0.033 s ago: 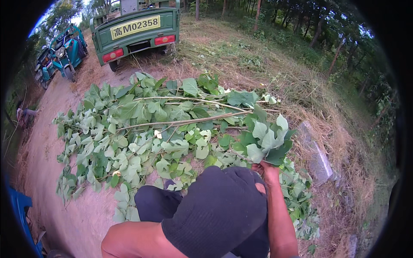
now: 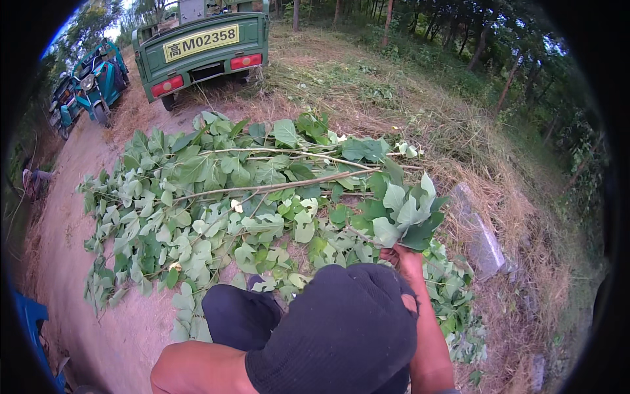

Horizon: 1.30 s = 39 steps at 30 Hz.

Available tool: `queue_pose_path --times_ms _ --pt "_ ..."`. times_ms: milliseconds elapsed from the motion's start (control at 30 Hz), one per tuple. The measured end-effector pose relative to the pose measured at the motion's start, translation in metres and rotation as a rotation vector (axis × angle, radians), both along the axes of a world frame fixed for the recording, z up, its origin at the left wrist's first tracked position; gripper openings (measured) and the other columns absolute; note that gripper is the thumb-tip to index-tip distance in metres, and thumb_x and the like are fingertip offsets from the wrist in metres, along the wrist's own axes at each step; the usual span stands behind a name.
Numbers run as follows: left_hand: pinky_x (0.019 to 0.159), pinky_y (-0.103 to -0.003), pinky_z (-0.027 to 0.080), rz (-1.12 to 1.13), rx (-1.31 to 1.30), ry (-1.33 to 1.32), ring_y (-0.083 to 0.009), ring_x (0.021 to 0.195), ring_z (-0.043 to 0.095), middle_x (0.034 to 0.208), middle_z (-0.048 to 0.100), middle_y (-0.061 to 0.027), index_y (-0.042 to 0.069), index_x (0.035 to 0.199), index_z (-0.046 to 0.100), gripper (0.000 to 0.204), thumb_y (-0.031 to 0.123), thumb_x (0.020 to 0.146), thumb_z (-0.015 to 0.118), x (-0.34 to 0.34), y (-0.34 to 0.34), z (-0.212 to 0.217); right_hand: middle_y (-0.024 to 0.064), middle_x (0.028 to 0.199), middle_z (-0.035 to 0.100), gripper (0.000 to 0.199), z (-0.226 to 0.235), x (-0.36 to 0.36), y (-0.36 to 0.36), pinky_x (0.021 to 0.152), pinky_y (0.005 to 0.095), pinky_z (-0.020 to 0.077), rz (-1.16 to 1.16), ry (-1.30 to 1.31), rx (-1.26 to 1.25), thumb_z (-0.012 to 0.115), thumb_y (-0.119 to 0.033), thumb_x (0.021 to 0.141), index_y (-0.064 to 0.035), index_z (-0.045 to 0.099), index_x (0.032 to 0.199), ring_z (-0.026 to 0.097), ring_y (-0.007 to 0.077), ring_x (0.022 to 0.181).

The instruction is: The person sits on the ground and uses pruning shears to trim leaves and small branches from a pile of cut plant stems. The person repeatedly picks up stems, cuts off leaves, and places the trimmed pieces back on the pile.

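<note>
At the right edge of the leaf pile, my right hand (image 2: 408,260) is closed around the base of a leafy branch (image 2: 410,213). Its broad, pale-backed green leaves stand up just beyond my fingers. My left arm (image 2: 197,369) comes in at the lower left and runs behind dark knit cloth (image 2: 335,322). That cloth hides most or all of my left hand; a small patch of skin shows at its right edge, too little to tell what it is. Cut leafy branches (image 2: 275,187) lie spread on the ground in front of me, their bare stems pointing right.
Beyond the pile stands a green cargo tricycle (image 2: 197,62), with a blue-green three-wheeler (image 2: 98,82) to its left. A stone block (image 2: 482,246) lies in dry grass at the right. Part of a blue object (image 2: 29,322) shows at the lower left. Trees line the far right.
The view has shifted slightly, so the scene sits a little further left. The dark cloth is a bit lower. My right hand keeps its hold on the leafy branch.
</note>
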<state>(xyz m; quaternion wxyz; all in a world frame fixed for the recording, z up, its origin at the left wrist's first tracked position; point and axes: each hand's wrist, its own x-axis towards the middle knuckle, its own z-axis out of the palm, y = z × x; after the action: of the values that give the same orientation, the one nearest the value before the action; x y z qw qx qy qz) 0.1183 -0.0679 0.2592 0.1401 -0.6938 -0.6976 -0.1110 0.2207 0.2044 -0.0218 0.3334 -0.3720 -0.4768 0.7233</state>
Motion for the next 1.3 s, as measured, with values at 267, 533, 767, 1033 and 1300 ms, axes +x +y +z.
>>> queue_pose_path --times_ms 267,533,767,1033,1300 --pt "0.051 -0.039 0.044 -0.093 0.003 -0.038 -0.0231 0.063 0.059 0.072 0.056 -0.0072 0.004 0.088 0.058 0.013 0.014 0.080 0.054 0.030 0.005 0.002 0.0178 0.094 0.061 0.019 -0.001 -0.005 -0.008 0.063 0.0390 0.0612 0.000 0.035 -0.035 0.055 0.003 0.088 0.0081 0.051 0.106 0.068 0.0298 0.075" --pt "0.051 -0.039 0.044 -0.100 -0.018 -0.066 -0.0235 0.062 0.060 0.071 0.056 -0.0071 0.005 0.086 0.058 0.013 0.015 0.079 0.055 0.029 0.007 0.006 0.0175 0.093 0.064 0.011 0.000 0.007 -0.008 0.064 0.0380 0.0608 0.007 0.022 -0.010 0.055 -0.003 0.092 0.0049 0.054 0.099 0.068 0.0272 0.075" --pt "0.051 -0.040 0.044 -0.068 -0.028 -0.074 -0.0238 0.062 0.060 0.071 0.057 -0.0069 0.006 0.084 0.058 0.012 0.016 0.079 0.055 0.028 0.005 0.005 0.0159 0.092 0.062 0.013 -0.006 0.000 -0.012 0.065 0.0408 0.0608 0.028 0.040 -0.029 0.058 -0.002 0.090 0.0042 0.054 0.102 0.068 0.0288 0.074" --pt "0.051 -0.040 0.044 -0.080 -0.066 -0.079 -0.0241 0.062 0.061 0.071 0.057 -0.0068 0.007 0.082 0.059 0.012 0.018 0.078 0.056 0.028 0.008 0.013 0.0183 0.090 0.065 0.012 -0.003 0.011 -0.008 0.066 0.0384 0.0601 0.051 0.052 -0.007 0.057 -0.005 0.093 0.0040 0.055 0.100 0.068 0.0275 0.074" --pt "0.051 -0.040 0.044 -0.030 -0.112 -0.064 -0.0245 0.061 0.061 0.070 0.058 -0.0066 0.008 0.080 0.059 0.011 0.019 0.077 0.057 0.031 0.013 0.012 0.0140 0.092 0.060 0.012 0.002 0.001 -0.011 0.065 0.0407 0.0608 0.028 0.031 -0.048 0.059 0.000 0.090 0.0037 0.054 0.100 0.068 0.0283 0.076"
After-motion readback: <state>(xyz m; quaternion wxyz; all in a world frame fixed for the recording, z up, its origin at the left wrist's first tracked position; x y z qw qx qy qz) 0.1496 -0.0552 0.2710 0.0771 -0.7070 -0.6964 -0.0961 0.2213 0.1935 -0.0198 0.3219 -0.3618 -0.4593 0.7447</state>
